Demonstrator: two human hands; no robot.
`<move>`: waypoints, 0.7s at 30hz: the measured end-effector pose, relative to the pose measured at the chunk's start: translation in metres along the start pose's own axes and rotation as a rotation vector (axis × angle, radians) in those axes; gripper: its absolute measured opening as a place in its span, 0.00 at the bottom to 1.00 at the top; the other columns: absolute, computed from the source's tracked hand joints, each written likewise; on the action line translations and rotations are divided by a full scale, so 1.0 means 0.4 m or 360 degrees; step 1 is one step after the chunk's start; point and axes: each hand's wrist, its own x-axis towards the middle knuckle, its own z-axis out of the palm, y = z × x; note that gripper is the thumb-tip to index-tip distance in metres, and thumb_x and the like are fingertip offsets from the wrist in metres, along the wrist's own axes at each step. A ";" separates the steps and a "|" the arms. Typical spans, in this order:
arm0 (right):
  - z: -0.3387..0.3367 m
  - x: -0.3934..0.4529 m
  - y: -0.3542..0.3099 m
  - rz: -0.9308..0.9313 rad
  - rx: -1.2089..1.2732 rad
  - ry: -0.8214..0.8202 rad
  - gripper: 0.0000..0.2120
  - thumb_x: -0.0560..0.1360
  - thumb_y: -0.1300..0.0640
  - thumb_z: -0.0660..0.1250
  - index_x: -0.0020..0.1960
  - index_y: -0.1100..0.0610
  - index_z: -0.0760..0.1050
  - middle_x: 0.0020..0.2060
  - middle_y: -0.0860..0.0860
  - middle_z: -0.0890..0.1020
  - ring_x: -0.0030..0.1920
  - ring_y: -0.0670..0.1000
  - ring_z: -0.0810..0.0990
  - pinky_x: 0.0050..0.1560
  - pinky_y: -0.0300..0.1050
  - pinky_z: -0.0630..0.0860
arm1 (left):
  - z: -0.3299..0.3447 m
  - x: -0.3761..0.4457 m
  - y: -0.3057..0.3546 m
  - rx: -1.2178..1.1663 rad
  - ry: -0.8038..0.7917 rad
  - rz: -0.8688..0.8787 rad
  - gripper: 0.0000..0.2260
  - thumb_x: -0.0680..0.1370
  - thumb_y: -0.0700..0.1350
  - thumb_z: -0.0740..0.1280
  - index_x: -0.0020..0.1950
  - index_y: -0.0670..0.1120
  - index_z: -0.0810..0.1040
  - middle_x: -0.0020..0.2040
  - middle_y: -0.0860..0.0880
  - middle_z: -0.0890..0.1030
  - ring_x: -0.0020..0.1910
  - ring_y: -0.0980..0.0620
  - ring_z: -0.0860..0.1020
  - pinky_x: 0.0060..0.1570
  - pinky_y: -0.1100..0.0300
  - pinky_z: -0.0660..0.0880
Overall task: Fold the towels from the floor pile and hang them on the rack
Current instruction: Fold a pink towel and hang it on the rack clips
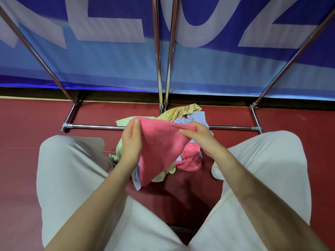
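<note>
A pink towel [159, 147] hangs between my two hands above the floor pile. My left hand [131, 140] pinches its upper left corner with thumb and fingers. At the upper right edge, my right hand [199, 136] grips the cloth, which bunches there. The towel droops to a point at the lower left. Under it lies the pile [181, 113] of yellow, light green, pale blue and another pink towel [191, 159]. The chrome rack [161, 69] rises just behind the pile; its bottom bar [94, 126] runs across the floor.
The floor [27, 133] is dark red. A blue and white banner [108, 60] hangs behind the rack. My knees in white trousers [68, 169] flank the pile on both sides. Slanted rack poles [36, 53] stand at left and right.
</note>
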 end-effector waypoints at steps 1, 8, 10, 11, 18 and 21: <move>0.001 -0.001 -0.007 -0.0027 0.0112 0.0016 0.07 0.73 0.59 0.71 0.39 0.55 0.75 0.35 0.48 0.76 0.36 0.43 0.75 0.40 0.36 0.71 | -0.002 0.009 -0.007 -0.0025 0.0024 -0.0033 0.13 0.84 0.44 0.54 0.48 0.43 0.76 0.43 0.55 0.76 0.41 0.64 0.72 0.46 0.68 0.69; 0.026 0.000 -0.018 -0.0188 -0.0020 0.0326 0.08 0.73 0.56 0.71 0.46 0.60 0.76 0.41 0.56 0.80 0.43 0.48 0.76 0.47 0.45 0.73 | 0.016 0.025 -0.017 -0.0104 0.0095 -0.0166 0.13 0.84 0.46 0.54 0.48 0.45 0.76 0.43 0.54 0.76 0.43 0.61 0.73 0.46 0.65 0.70; 0.032 -0.001 -0.024 -0.0225 -0.0006 0.0404 0.09 0.74 0.57 0.70 0.48 0.62 0.75 0.43 0.57 0.80 0.42 0.47 0.76 0.46 0.41 0.73 | 0.022 0.028 -0.019 -0.0107 0.0102 -0.0196 0.13 0.84 0.47 0.54 0.49 0.45 0.76 0.44 0.53 0.77 0.44 0.58 0.73 0.48 0.61 0.71; 0.036 -0.001 -0.027 -0.0229 0.0001 0.0432 0.09 0.74 0.57 0.70 0.48 0.62 0.75 0.41 0.54 0.80 0.41 0.45 0.76 0.45 0.39 0.72 | 0.024 0.030 -0.020 -0.0111 0.0108 -0.0218 0.14 0.84 0.47 0.54 0.49 0.45 0.76 0.44 0.53 0.77 0.44 0.57 0.73 0.48 0.60 0.70; 0.087 0.008 -0.019 -0.0106 0.0028 0.0623 0.08 0.75 0.55 0.69 0.47 0.59 0.72 0.35 0.45 0.72 0.37 0.43 0.70 0.36 0.30 0.66 | 0.043 0.036 -0.024 -0.0151 0.0175 -0.0553 0.16 0.84 0.50 0.53 0.50 0.42 0.77 0.39 0.52 0.72 0.43 0.54 0.69 0.48 0.56 0.66; 0.116 0.012 -0.015 -0.0102 0.0046 0.0622 0.12 0.75 0.57 0.68 0.41 0.62 0.68 0.33 0.49 0.65 0.34 0.46 0.63 0.33 0.34 0.63 | 0.055 0.024 -0.024 -0.0184 0.0172 -0.0595 0.17 0.84 0.51 0.53 0.57 0.42 0.78 0.44 0.51 0.74 0.48 0.53 0.70 0.53 0.54 0.68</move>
